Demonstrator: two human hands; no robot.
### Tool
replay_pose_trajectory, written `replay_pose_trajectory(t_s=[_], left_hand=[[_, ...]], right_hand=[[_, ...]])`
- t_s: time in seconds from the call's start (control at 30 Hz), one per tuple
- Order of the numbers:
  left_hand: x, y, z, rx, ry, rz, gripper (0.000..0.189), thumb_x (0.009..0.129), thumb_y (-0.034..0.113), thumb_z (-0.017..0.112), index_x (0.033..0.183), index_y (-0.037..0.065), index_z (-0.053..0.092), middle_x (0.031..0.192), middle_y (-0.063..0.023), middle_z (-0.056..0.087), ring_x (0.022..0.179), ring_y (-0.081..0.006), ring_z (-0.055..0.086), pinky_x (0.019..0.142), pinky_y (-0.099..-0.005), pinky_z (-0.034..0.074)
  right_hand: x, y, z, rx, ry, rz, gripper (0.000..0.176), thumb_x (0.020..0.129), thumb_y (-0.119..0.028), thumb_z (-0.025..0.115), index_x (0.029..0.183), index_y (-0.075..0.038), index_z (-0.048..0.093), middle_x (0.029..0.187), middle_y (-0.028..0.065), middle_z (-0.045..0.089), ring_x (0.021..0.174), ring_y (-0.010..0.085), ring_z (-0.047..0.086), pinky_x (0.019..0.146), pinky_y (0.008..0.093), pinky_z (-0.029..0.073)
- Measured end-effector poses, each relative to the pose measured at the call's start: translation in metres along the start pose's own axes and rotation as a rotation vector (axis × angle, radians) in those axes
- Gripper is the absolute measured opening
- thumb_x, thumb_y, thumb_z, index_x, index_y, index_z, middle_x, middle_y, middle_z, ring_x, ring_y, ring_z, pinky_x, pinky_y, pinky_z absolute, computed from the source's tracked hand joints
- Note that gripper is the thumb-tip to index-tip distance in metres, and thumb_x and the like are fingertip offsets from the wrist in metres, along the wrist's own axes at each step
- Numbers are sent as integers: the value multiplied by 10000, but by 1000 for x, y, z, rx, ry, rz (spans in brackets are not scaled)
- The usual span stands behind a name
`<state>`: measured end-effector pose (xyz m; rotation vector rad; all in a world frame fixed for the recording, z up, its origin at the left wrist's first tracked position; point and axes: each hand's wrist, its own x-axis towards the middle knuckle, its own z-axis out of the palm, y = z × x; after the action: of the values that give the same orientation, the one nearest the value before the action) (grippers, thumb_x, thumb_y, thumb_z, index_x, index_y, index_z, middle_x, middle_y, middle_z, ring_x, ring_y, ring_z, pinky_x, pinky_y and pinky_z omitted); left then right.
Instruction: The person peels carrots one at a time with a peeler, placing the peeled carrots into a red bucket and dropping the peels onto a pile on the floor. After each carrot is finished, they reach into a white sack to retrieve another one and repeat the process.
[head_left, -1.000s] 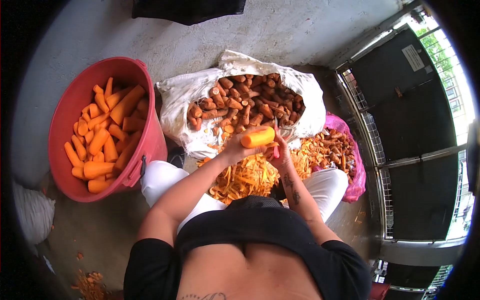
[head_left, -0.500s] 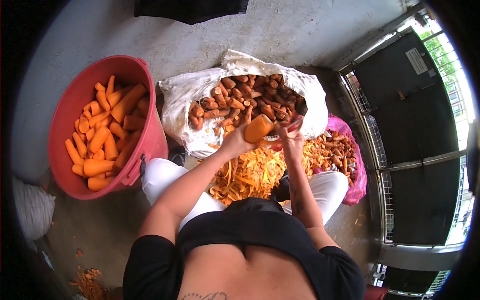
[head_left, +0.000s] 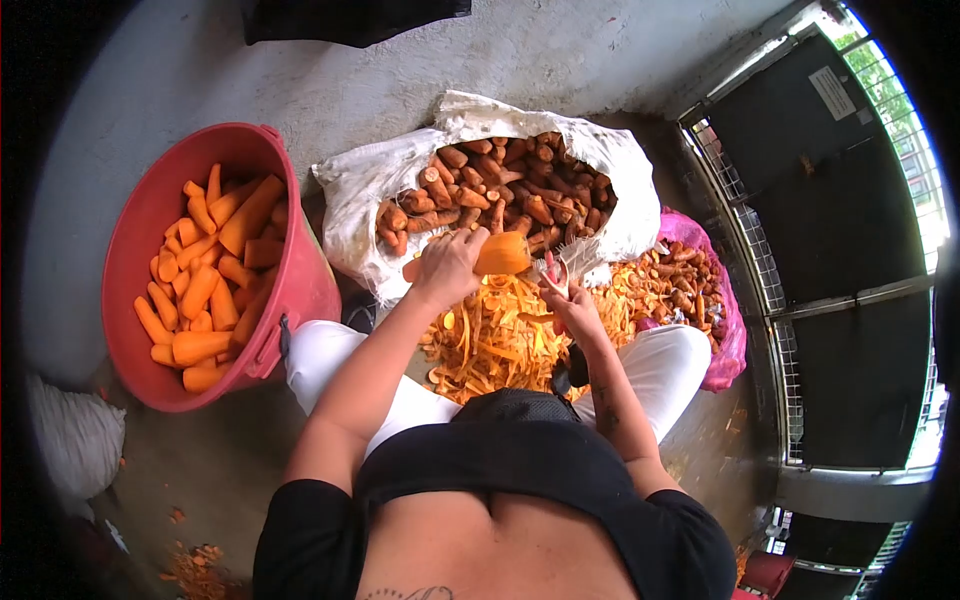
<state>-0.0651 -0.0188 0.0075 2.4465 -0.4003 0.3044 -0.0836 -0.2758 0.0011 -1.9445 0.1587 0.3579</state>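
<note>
My left hand (head_left: 452, 266) is wrapped round a thick carrot (head_left: 503, 254), its peeled orange end pointing right. In my right hand (head_left: 570, 302) is a red-handled peeler (head_left: 556, 276), held just off the carrot's right end. Beneath both hands lies a heap of orange carrot peelings (head_left: 497, 345). Behind them an open white sack (head_left: 352, 205) holds many unpeeled, brownish carrots (head_left: 520, 180).
At left stands a red bucket (head_left: 318, 290) with peeled carrots (head_left: 200, 290) inside. A pink bag (head_left: 735, 335) with carrot pieces lies right of the peelings. A white sack (head_left: 80, 435) sits at lower left, and dark gate panels (head_left: 850, 385) line the right side.
My left hand has moved left with the carrot, which now lies more level. My right hand has lowered slightly with the peeler. The view has shifted a little.
</note>
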Motion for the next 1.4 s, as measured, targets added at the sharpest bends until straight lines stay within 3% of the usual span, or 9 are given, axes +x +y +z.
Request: replay_pose_trajectory(t_s=[0.07, 0.2, 0.33, 0.47, 0.63, 0.73, 0.87, 0.9, 1.4], left_hand=[[0, -5, 5, 15, -23, -8, 488, 669, 68, 713, 1103, 78, 489, 982, -155, 620, 913, -350, 623, 794, -451, 495], [0, -15, 15, 75, -42, -18, 574, 658, 82, 744, 1178, 84, 502, 1013, -144, 647, 880, -347, 642, 755, -453, 514], [1, -4, 4, 54, -121, -127, 616, 659, 72, 724, 1234, 79, 505, 1054, -151, 647, 899, -351, 641, 773, -451, 513], [2, -6, 5, 6, -106, -92, 595, 666, 67, 703, 1224, 78, 496, 1040, -159, 628, 916, -361, 631, 795, -455, 505], [3, -8, 9, 38, -91, -34, 512, 675, 59, 711, 1136, 77, 490, 988, -159, 597, 952, -360, 610, 824, -460, 484], [3, -7, 7, 71, -100, -37, 530, 675, 108, 756, 1129, 83, 485, 1002, -152, 596, 966, -350, 609, 831, -459, 476], [5, -8, 11, 81, -92, -48, 536, 670, 146, 778, 1112, 86, 481, 1003, -152, 598, 970, -350, 607, 823, -456, 475], [5, -8, 10, 87, -88, -42, 530, 670, 146, 776, 1106, 86, 481, 1004, -151, 599, 973, -348, 606, 822, -455, 475], [8, -10, 11, 94, -6, -7, 470, 694, 136, 748, 1086, 84, 494, 974, -129, 613, 943, -333, 610, 788, -455, 469]], right_hand=[[-12, -20, 3, 97, -10, 61, 280, 837, -254, 691, 976, -24, 611, 669, 10, 584, 482, 57, 507, 419, 228, 394], [-1, -4, 12, 115, 0, -89, 223, 858, -176, 673, 991, -13, 598, 797, 46, 642, 632, 65, 573, 557, 223, 461], [-5, -7, 22, 218, 6, -105, 234, 851, -153, 687, 1019, -11, 605, 774, 31, 643, 615, 72, 567, 571, 233, 485], [-6, -4, 30, 92, 145, -249, 252, 874, -173, 671, 1044, -2, 598, 758, -7, 599, 620, 41, 519, 544, 214, 462], [-20, -11, 29, 274, 55, -201, 176, 930, -176, 577, 1008, -18, 588, 735, -40, 505, 641, 55, 491, 559, 232, 422], [-15, 4, 33, 217, -9, -368, 176, 928, -191, 571, 992, -27, 583, 741, -34, 508, 638, 63, 484, 545, 243, 408], [-24, 3, 41, 57, 80, -265, 274, 974, -267, 520, 987, -11, 615, 620, -36, 485, 544, 50, 432, 506, 225, 347], [-23, 1, 44, -45, 128, -342, 296, 974, -289, 522, 896, -22, 621, 570, -41, 450, 517, 45, 409, 488, 221, 328], [-23, -1, 50, 205, 38, -217, 393, 975, -386, 497, 806, -41, 580, 555, -66, 359, 471, 39, 316, 441, 224, 252]])
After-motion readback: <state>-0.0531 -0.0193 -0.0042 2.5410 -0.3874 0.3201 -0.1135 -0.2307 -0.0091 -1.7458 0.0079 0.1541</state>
